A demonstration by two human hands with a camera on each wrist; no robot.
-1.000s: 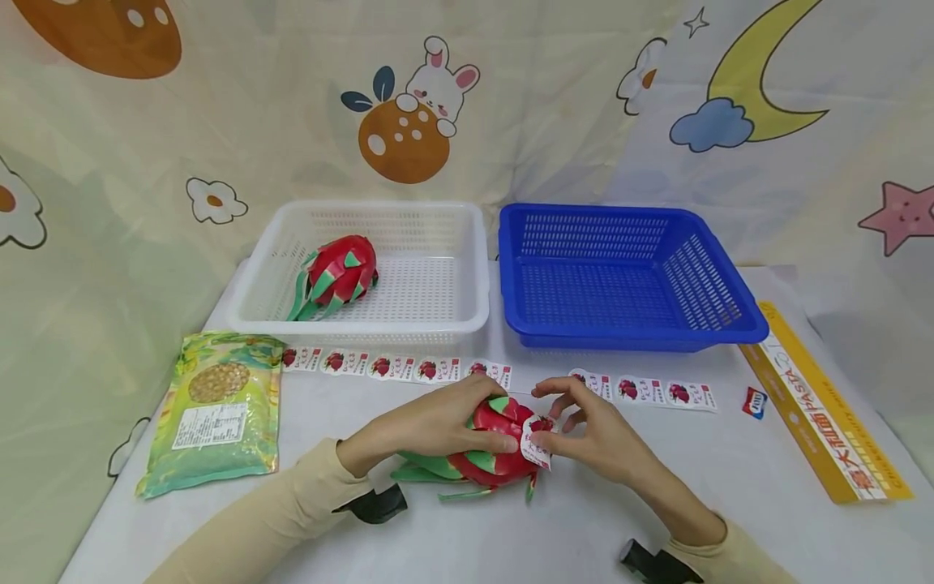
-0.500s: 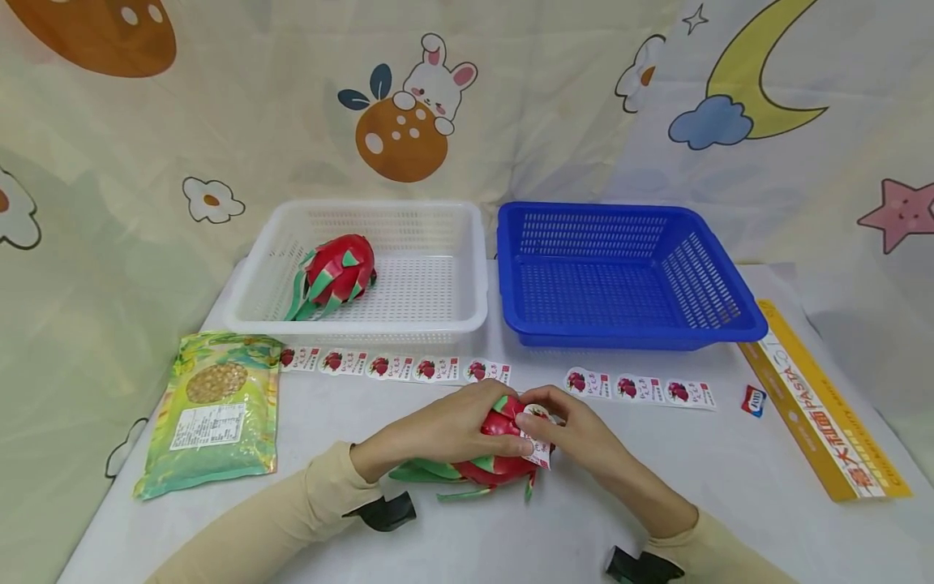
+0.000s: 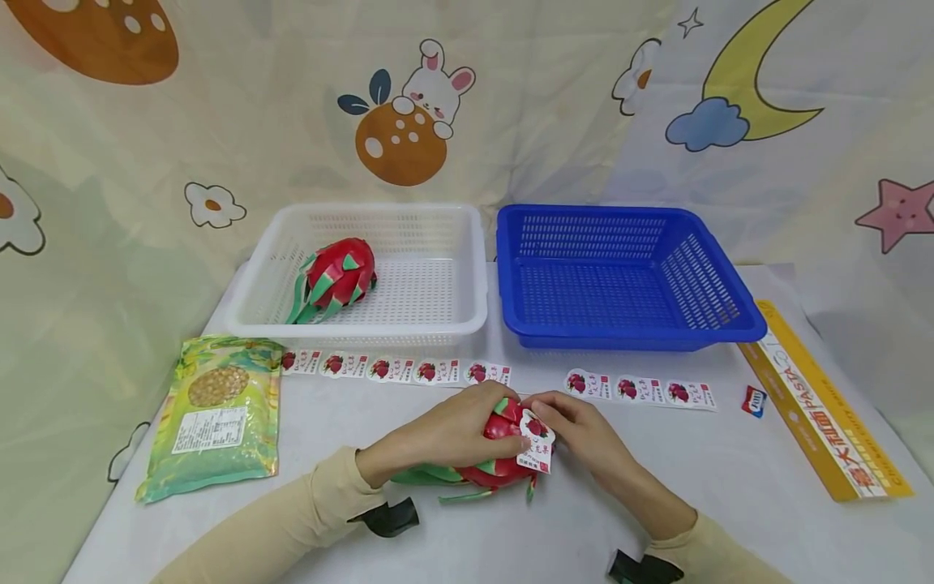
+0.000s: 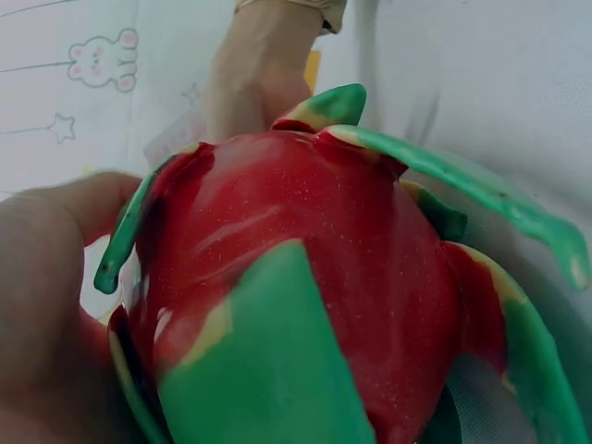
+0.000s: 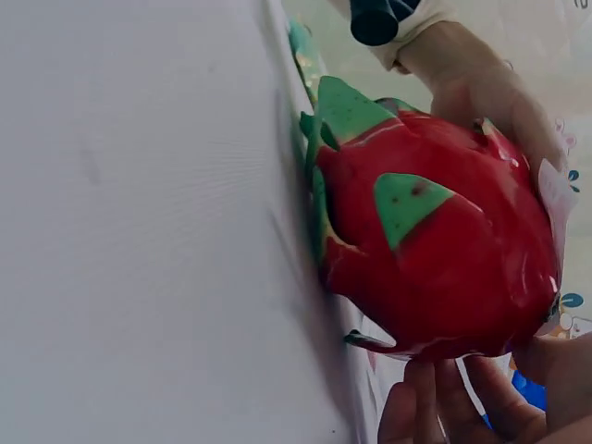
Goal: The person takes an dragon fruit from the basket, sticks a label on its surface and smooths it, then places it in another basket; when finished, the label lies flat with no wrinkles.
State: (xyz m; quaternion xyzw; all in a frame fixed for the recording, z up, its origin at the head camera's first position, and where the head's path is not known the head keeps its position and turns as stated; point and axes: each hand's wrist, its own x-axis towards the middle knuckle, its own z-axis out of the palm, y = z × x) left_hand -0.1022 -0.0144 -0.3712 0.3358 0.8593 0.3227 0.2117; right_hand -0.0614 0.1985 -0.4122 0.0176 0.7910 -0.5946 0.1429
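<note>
The left hand (image 3: 454,430) grips the dragon fruit (image 3: 502,427) on the table (image 3: 474,542), thumb touching the label (image 3: 538,453); the right hand (image 3: 589,438) touches its end, gripping or not I cannot tell. Sticking seems in hand; next probably calls for smoothing the raised edge.

Yellow box (image 3: 828,414): "PASTA", plus "大利面" in red. Sticker (image 3: 537,444) on fruit (image 3: 503,427): Chinese, "果" legible. Bag label (image 3: 209,430), strips (image 3: 390,370), packet (image 3: 755,401): too small.

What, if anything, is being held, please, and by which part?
A dragon fruit: the left hand grips its body from above, while the right hand touches its far right side.
</note>
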